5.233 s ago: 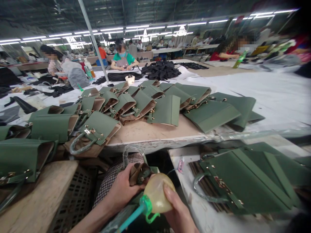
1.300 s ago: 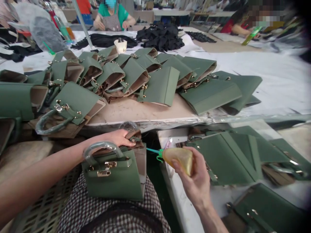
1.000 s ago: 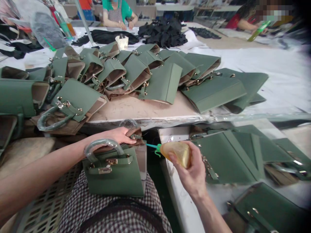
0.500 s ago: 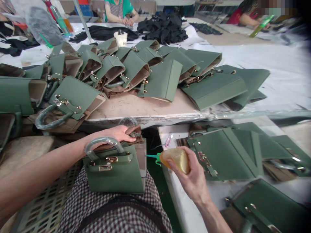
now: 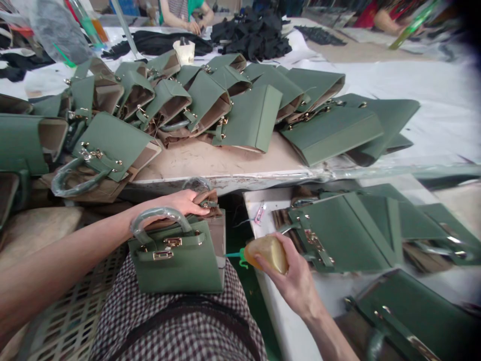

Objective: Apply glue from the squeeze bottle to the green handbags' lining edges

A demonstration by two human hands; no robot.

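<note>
A green handbag (image 5: 176, 271) with gold buckles and a plastic-wrapped handle rests upright on my checked apron (image 5: 124, 321). Behind its front panel, my left hand (image 5: 188, 202) is closed on the bag's upper back edge, where brown lining shows. In my right hand (image 5: 289, 265) is a squeeze bottle (image 5: 265, 252) of yellowish liquid, gripped around its body and pointing left. Its thin green nozzle (image 5: 235, 254) reaches the bag's open side edge; whether the tip touches cannot be made out.
Several similar green bags (image 5: 251, 120) lie across the table ahead. More bags (image 5: 341, 233) lie on the white side table (image 5: 268, 281) at right, with a pink clip (image 5: 259, 213) near its corner. A plastic crate (image 5: 67, 311) is at lower left. Two co-workers sit across the table.
The bottle's nozzle has dropped slightly along the bag's side edge. My left hand keeps its hold on the bag, and the whole view has shifted a little.
</note>
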